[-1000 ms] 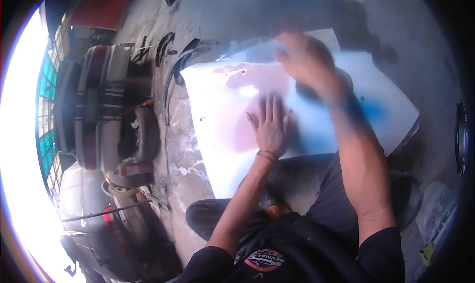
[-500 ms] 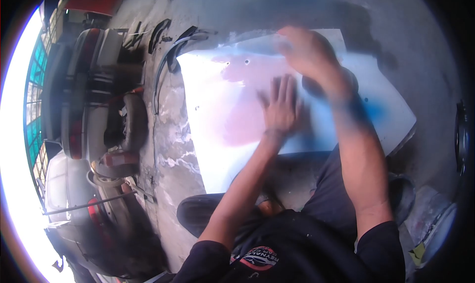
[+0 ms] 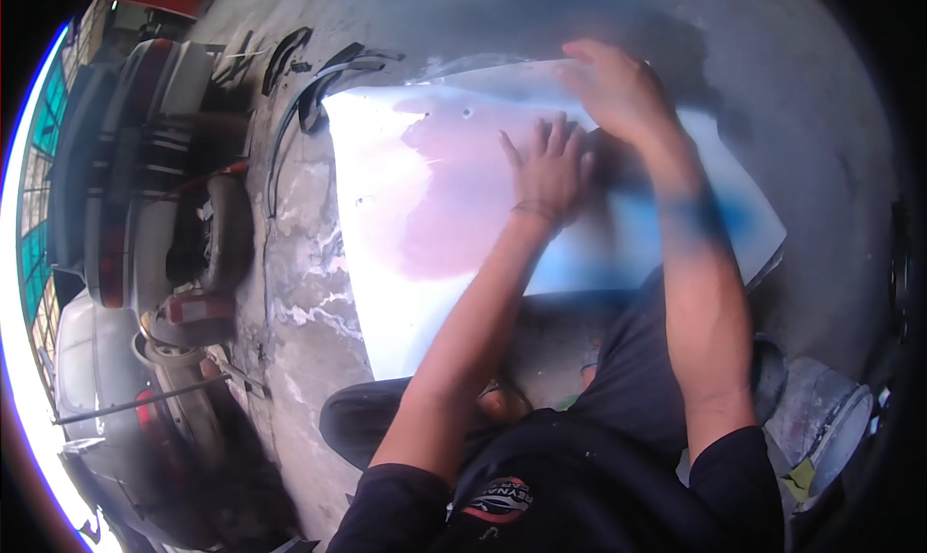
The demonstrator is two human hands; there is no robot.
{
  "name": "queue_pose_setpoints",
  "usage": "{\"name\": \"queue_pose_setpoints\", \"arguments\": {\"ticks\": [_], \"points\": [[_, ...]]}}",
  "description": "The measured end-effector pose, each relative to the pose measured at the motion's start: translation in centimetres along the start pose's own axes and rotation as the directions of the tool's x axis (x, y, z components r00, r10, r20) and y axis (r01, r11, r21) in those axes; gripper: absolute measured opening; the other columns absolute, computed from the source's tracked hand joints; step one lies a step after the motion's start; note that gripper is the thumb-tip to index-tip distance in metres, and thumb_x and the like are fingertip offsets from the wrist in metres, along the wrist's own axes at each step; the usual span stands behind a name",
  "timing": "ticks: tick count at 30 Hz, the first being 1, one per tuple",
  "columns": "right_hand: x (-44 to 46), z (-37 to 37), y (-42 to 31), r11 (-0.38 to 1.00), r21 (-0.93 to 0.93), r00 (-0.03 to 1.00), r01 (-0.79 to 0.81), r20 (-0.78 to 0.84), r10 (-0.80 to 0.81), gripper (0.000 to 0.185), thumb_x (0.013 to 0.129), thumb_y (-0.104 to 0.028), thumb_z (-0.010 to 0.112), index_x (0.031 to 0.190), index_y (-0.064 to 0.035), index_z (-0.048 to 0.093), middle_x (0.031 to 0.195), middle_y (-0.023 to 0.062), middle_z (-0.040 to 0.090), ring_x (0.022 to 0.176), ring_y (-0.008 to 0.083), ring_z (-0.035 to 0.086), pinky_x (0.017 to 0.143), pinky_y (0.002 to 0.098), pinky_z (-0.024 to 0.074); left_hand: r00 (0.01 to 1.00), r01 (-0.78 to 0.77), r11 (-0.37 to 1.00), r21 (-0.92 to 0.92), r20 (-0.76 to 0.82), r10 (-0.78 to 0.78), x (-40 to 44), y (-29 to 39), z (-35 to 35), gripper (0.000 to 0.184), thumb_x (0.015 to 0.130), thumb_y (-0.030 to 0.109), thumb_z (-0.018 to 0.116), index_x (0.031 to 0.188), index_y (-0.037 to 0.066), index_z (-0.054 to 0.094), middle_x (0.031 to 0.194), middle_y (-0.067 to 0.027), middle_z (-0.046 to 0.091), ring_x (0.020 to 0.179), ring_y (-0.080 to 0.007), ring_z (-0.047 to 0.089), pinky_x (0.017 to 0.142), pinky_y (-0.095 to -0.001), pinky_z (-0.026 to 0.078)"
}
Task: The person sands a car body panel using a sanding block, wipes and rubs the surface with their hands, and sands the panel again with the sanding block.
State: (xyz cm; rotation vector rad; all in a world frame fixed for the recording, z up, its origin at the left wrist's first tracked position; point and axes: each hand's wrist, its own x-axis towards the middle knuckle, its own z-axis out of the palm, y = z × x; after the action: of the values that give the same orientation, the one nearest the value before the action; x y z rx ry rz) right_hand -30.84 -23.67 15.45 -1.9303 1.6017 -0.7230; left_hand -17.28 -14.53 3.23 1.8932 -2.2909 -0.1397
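Note:
A glossy white and light-blue sheet panel [image 3: 377, 321], with a pinkish patch [image 3: 449, 234] across its middle, lies in front of my crossed legs. My left hand [image 3: 552, 171] rests on this panel at the patch's right side, palm down and fingers spread, holding nothing visible. Farther out and to the right, my right hand [image 3: 623, 94] is over the panel's far edge. Its fingers point left but are blurred, so their grip and anything under them cannot be made out. A dark reflection or shadow shows between the two hands.
Car bumpers [image 3: 126, 186] and other car parts are stacked along the left. Dark curved strips [image 3: 314, 99] lie beyond the panel's far left corner. A pale bucket [image 3: 821, 418] lies at lower right. The concrete floor [image 3: 299, 263] has whitish stains.
The camera view has shifted, moving the scene slightly left. My right hand has moved a little relative to the panel. My left hand stays on the patch.

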Motion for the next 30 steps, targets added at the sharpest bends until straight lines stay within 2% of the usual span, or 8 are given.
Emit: {"name": "queue_pose_setpoints", "arguments": {"ticks": [6, 11, 14, 15, 20, 27, 29, 30], "points": [[0.6, -0.7, 2.1, 0.999, -0.029, 0.996, 0.037, -0.078, -0.04, 0.05, 0.099, -0.04, 0.069, 0.14, -0.0121, 0.068, 0.136, 0.0134, 0.073, 0.126, 0.0331, 0.069, 0.11, 0.0434, 0.0516, 0.998, -0.017, 1.0, 0.014, -0.065, 0.017, -1.9, -1.0, -0.3, 0.052, 0.111, 0.04, 0.043, 0.159, 0.024, 0.047, 0.174, -0.0155, 0.029, 0.161, -0.0423, 0.025, 0.116, -0.0884, 0.005], [0.1, -1.1, 1.9, 1.0, 0.002, 0.992, 0.015, -0.124, -0.014, 0.048, 0.099, -0.04, 0.07, 0.138, -0.0117, 0.069, 0.136, 0.0121, 0.074, 0.124, 0.0324, 0.07, 0.108, 0.0427, 0.0529, 0.996, -0.088, 0.994, 0.061, -0.014, 0.089, 0.4, -1.9, -1.5, 0.05, 0.11, 0.039, 0.045, 0.157, 0.023, 0.049, 0.175, -0.0132, 0.031, 0.161, -0.0427, 0.026, 0.117, -0.0882, 0.006], [0.2, -1.5, 1.8, 1.0, 0.01, 0.994, 0.021, -0.104, -0.02, 0.048, 0.099, -0.041, 0.07, 0.138, -0.0118, 0.07, 0.136, 0.0116, 0.074, 0.123, 0.0321, 0.071, 0.107, 0.0424, 0.0535, 0.977, -0.205, 0.978, 0.025, 0.059, 0.204, -2.1, -3.1, -2.1, 0.056, 0.108, 0.038, 0.049, 0.16, 0.017, 0.045, 0.173, -0.0069, 0.037, 0.161, -0.0373, 0.029, 0.118, -0.0874, 0.008], [0.4, -1.7, 2.1, 1.0, 0.012, 0.994, 0.019, -0.109, -0.018, 0.048, 0.099, -0.041, 0.07, 0.138, -0.0118, 0.07, 0.136, 0.0116, 0.074, 0.123, 0.0321, 0.071, 0.107, 0.0424, 0.0535, 0.975, -0.224, 0.975, 0.017, -0.006, 0.224, -2.8, -2.8, -2.1, 0.059, 0.107, 0.038, 0.051, 0.16, 0.014, 0.044, 0.171, -0.0074, 0.039, 0.16, -0.036, 0.03, 0.119, -0.0855, 0.009], [0.6, -1.8, 1.9, 0.997, 0.083, 0.991, -0.001, -0.132, 0.012, 0.048, 0.1, -0.038, 0.07, 0.138, -0.0089, 0.07, 0.138, 0.0181, 0.072, 0.128, 0.0344, 0.068, 0.109, 0.0394, 0.0509, 0.991, -0.12, 0.992, -0.031, -0.069, 0.118, 1.2, -0.2, 0.3, 0.056, 0.108, 0.039, 0.05, 0.157, 0.01, 0.048, 0.167, -0.0075, 0.044, 0.156, -0.0357, 0.034, 0.121, -0.0815, 0.014], [0.3, -2.8, 2.5, 0.997, 0.075, 0.984, 0.018, -0.179, -0.004, 0.047, 0.099, -0.04, 0.071, 0.137, -0.0119, 0.07, 0.138, 0.0134, 0.073, 0.124, 0.0323, 0.07, 0.106, 0.0411, 0.0533, 0.983, -0.164, 0.986, -0.035, -0.084, 0.16, -1.0, -2.8, -0.6, 0.057, 0.109, 0.039, 0.048, 0.158, 0.011, 0.048, 0.167, -0.0075, 0.045, 0.156, -0.0335, 0.036, 0.123, -0.0803, 0.013], [0.3, -3.3, 2.9, 0.99, 0.133, 0.988, -0.042, -0.144, 0.061, 0.047, 0.099, -0.04, 0.071, 0.137, -0.0116, 0.071, 0.138, 0.0134, 0.073, 0.124, 0.0317, 0.07, 0.106, 0.0412, 0.0532, 0.999, 0.016, 1.0, -0.019, 0.029, -0.016, -1.8, -4.4, -1.0, 0.06, 0.11, 0.045, 0.047, 0.165, 0.023, 0.04, 0.173, -0.0015, 0.038, 0.161, -0.0283, 0.033, 0.126, -0.0766, 0.004], [0.3, -3.6, 3.0, 0.99, 0.132, 0.987, -0.045, -0.146, 0.064, 0.047, 0.099, -0.04, 0.071, 0.137, -0.0116, 0.071, 0.138, 0.0134, 0.073, 0.124, 0.0317, 0.07, 0.106, 0.0412, 0.0532, 0.99, 0.136, 0.989, -0.066, 0.036, -0.133, -1.2, -5.0, -0.6, 0.063, 0.108, 0.048, 0.05, 0.166, 0.025, 0.04, 0.173, 0.0, 0.038, 0.16, -0.0312, 0.035, 0.125, -0.0775, 0.005]]}}
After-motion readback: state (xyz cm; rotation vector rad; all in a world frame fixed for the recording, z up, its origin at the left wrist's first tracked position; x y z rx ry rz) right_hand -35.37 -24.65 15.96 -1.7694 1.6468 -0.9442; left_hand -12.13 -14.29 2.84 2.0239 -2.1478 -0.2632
